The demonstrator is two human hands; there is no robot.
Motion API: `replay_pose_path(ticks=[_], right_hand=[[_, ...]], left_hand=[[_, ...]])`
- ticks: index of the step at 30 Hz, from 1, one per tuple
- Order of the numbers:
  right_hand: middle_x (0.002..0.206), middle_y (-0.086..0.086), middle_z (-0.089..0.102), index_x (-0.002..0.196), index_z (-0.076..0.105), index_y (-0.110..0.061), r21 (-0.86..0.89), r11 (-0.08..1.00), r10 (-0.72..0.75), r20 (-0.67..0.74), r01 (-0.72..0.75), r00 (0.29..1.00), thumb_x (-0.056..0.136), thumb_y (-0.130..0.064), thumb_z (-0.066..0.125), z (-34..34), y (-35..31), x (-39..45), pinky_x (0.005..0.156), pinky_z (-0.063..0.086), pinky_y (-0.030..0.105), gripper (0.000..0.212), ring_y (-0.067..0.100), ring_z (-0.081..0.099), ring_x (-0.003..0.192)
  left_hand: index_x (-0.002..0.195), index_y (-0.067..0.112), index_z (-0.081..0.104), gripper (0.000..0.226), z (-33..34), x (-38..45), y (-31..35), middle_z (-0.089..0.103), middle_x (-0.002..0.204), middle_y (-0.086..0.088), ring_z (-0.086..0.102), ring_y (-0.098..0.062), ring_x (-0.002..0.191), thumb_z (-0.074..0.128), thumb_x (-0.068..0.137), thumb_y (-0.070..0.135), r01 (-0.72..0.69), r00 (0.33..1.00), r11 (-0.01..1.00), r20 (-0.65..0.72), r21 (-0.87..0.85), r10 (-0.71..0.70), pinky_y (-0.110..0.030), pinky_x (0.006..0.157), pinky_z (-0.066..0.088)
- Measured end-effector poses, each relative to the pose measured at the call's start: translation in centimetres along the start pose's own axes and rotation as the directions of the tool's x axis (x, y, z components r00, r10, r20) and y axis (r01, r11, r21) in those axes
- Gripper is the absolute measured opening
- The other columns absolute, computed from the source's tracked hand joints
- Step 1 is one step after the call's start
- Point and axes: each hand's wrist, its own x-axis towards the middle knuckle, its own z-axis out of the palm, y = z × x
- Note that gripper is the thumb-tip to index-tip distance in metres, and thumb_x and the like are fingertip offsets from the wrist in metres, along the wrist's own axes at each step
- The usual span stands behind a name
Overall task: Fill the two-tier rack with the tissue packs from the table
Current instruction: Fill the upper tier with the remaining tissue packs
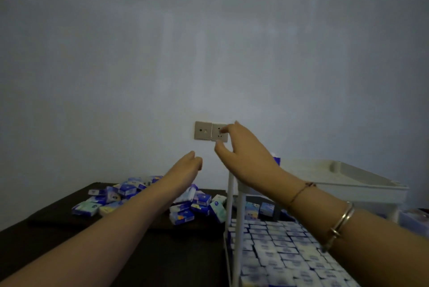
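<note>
Bare hands raised, both loose and holding nothing.
Left hand hangs above the jumbled tissue packs on the table; right hand above the rack, whose lower tier holds packs in rows.

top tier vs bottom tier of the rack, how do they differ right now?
The top tier shows a bare white tray; the bottom tier is packed with tissue packs in neat rows. The right hand is raised near the top tier, not the bottom tier. Both share the white frame.
</note>
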Motion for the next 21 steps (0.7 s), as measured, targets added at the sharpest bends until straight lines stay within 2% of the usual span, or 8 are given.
replay_pose_path(ticks=[4,9,11,14,15,16,18,21], right_hand=[[0.131,0.004,0.049,0.13,0.048,-0.014,-0.003,0.999,-0.041,0.118,0.041,0.992,0.095,-0.033,0.044,5.9,-3.1,0.5,0.096,0.036,0.027,0.041,0.017,0.046,0.119],[0.12,0.011,0.052,0.12,0.053,-0.009,-0.012,0.998,0.056,0.37,-0.056,0.927,0.092,-0.032,0.049,15.5,-3.6,-0.7,0.091,0.042,0.032,0.037,0.025,0.051,0.111],[0.119,0.012,0.052,0.12,0.052,-0.008,-0.029,0.995,0.094,0.43,-0.09,0.898,0.091,-0.031,0.051,19.1,-2.8,-1.5,0.087,0.044,0.033,0.036,0.026,0.052,0.107],[0.128,0.01,0.048,0.129,0.044,-0.011,-0.088,0.988,0.156,0.467,-0.13,0.871,0.091,-0.028,0.053,24.3,-0.7,-2.2,0.095,0.044,0.034,0.042,0.023,0.048,0.114],[0.131,0.009,0.045,0.133,0.041,-0.012,-0.109,0.983,0.18,0.464,-0.146,0.867,0.091,-0.027,0.055,25.7,0.1,-2.3,0.097,0.043,0.033,0.047,0.022,0.047,0.118],[0.135,0.008,0.043,0.136,0.037,-0.013,-0.134,0.978,0.203,0.46,-0.159,0.864,0.09,-0.025,0.057,27.2,0.9,-2.3,0.1,0.042,0.032,0.052,0.022,0.044,0.122],[0.143,0.008,0.036,0.143,0.028,-0.015,-0.188,0.967,0.241,0.449,-0.173,0.861,0.087,-0.019,0.061,29.7,2.5,-1.9,0.107,0.038,0.035,0.065,0.023,0.037,0.131],[0.155,0.009,0.019,0.148,0.018,-0.019,-0.278,0.948,0.27,0.449,-0.154,0.852,0.083,-0.013,0.063,32.3,4.8,-0.9,0.111,0.032,0.045,0.08,0.03,0.021,0.141]], left_hand=[[0.149,0.011,0.026,0.05,-3.3,-0.7,-7.0,0.026,0.155,-0.004,0.026,-0.021,0.141,0.033,0.099,0.014,0.043,0.989,0.997,-0.138,-0.058,-0.051,-0.031,0.111,0.025],[0.142,0.011,0.039,0.043,-5.5,-1.5,-16.6,0.041,0.146,-0.01,0.041,-0.023,0.131,0.038,0.099,0.015,0.149,0.962,0.985,-0.22,-0.083,-0.164,-0.029,0.101,0.033],[0.143,0.014,0.038,0.044,-5.6,-1.3,-19.7,0.041,0.146,-0.009,0.048,-0.019,0.121,0.038,0.099,0.016,0.194,0.95,0.975,-0.226,-0.105,-0.213,-0.025,0.089,0.036],[0.143,0.016,0.037,0.044,-5.3,-0.8,-23.3,0.04,0.146,-0.005,0.051,-0.002,0.089,0.041,0.099,0.016,0.239,0.935,0.965,-0.241,-0.113,-0.26,-0.018,0.071,0.038],[0.143,0.016,0.037,0.044,-5.1,-0.6,-24.2,0.039,0.147,-0.004,0.052,-0.003,0.095,0.042,0.099,0.015,0.243,0.934,0.966,-0.248,-0.09,-0.258,-0.017,0.074,0.039],[0.143,0.016,0.037,0.046,-5.0,-0.3,-25.3,0.038,0.147,-0.004,0.051,-0.008,0.11,0.044,0.098,0.014,0.237,0.937,0.971,-0.254,-0.039,-0.239,-0.019,0.085,0.04],[0.143,0.016,0.035,0.049,-4.7,0.2,-26.8,0.037,0.147,-0.003,0.039,-0.016,0.131,0.047,0.096,0.013,0.215,0.948,0.975,-0.256,0.064,-0.192,-0.027,0.103,0.034],[0.145,0.018,0.034,0.052,-4.4,1.1,-27.8,0.037,0.146,-0.001,0.042,-0.019,0.128,0.049,0.095,0.015,0.203,0.949,0.976,-0.262,0.079,-0.177,-0.028,0.101,0.035]])
